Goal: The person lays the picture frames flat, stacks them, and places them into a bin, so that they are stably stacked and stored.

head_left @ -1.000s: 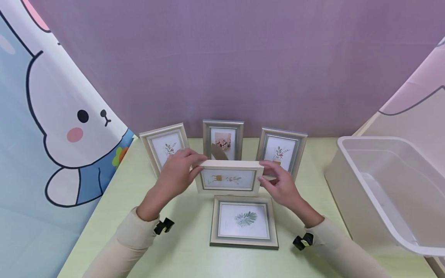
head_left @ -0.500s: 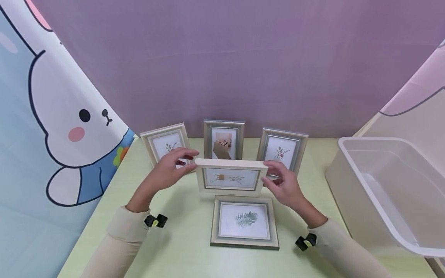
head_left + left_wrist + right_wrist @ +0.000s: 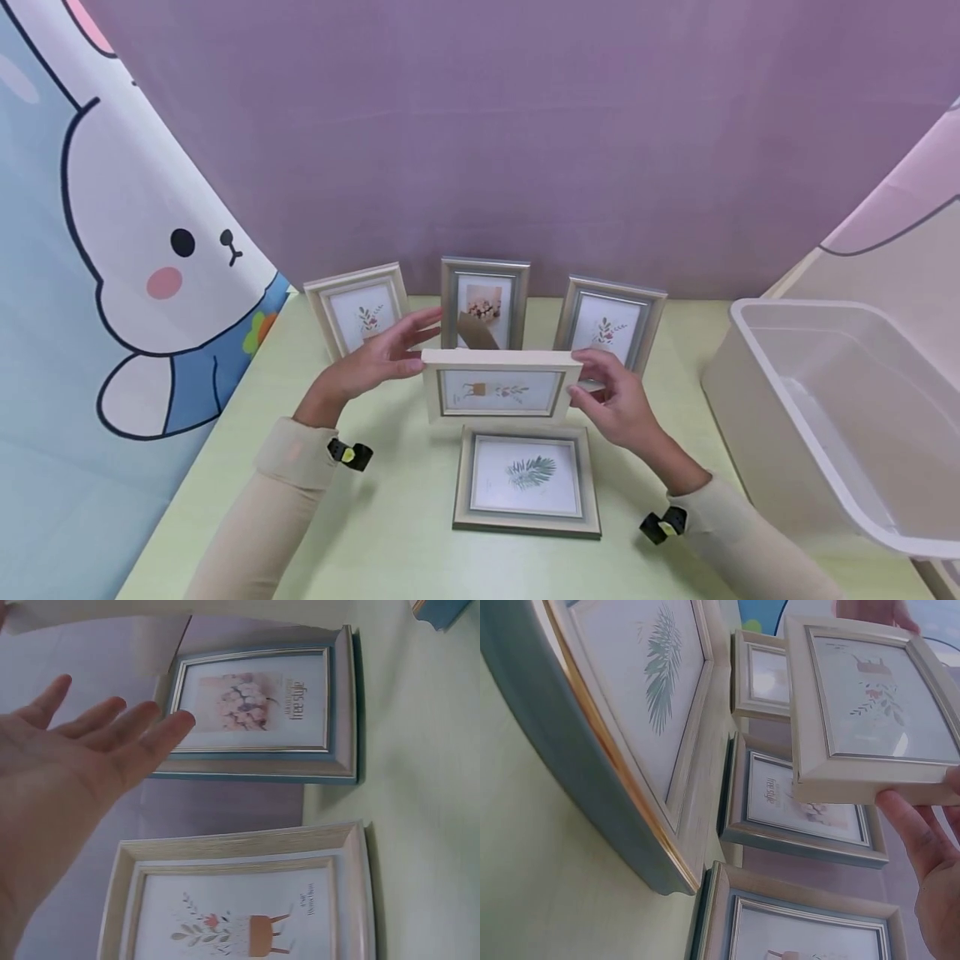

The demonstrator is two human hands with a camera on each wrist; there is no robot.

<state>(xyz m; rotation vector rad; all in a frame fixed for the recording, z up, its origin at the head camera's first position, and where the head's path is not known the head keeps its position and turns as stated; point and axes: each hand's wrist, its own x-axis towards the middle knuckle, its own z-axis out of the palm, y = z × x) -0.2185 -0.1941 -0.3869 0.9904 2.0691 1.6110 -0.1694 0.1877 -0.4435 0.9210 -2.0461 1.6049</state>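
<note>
A cream picture frame with a potted-plant print is held up sideways above the table, also seen in the right wrist view. My right hand grips its right end, thumb in front; the right wrist view shows that hand at the frame's edge. At the left end, the thumb of my left hand touches the edge while the fingers reach behind without curling. The left wrist view shows this hand with fingers spread. Just below the held frame, a frame with a fern print lies flat.
Behind stand a cream frame at left, a grey-brown one in the middle and a similar one at right. A pale plastic bin stands at the table's right. A purple cloth hangs behind.
My left fingers have released the top of the held frame and straightened toward the back. The frame has shifted slightly right, with my right hand still gripping it.
</note>
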